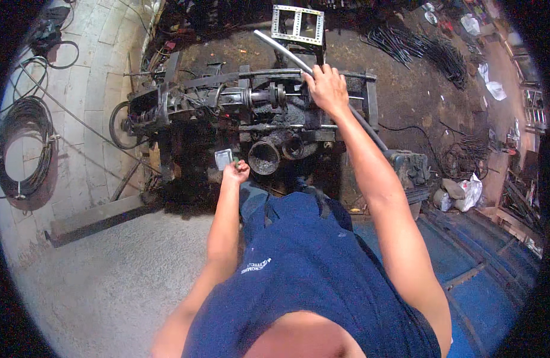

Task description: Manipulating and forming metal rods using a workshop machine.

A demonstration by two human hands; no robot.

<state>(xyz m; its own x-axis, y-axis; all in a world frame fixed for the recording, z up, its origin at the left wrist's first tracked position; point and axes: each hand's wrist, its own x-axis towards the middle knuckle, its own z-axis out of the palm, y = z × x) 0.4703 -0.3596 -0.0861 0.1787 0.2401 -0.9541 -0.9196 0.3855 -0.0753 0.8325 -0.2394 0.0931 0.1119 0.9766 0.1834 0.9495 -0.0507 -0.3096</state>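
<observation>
Blue shirt cloth [311, 280] fills the near foreground, and both bare forearms run up from it toward a dark, greasy machine [251, 107] that stands on the workshop floor. The right hand [327, 89] is clenched around a long, pale metal tube [287, 53], gripping it where the tube meets the machine's shaft and rollers; the tube slants up to the left above the hand and continues down to the right behind the forearm. The left hand [235, 171] is lower and nearer the body, closed on a small pale square object [223, 159] held by one edge; what it is cannot be told. Just to its right sit two dark pipe mouths [264, 157] at the front of the machine.

Judging by this, the step in hand is setting or feeding the tube in the machine, with the right hand steadying it. The next move would seem to call for a firm one-handed hold that keeps the tube aligned with the rollers, fingers clear of the turning parts.

A coil of black cable [25, 140] lies on the paved floor at far left, a perforated metal frame [297, 25] stands behind the machine, and bundles of bent rods [424, 51] lie at upper right.
</observation>
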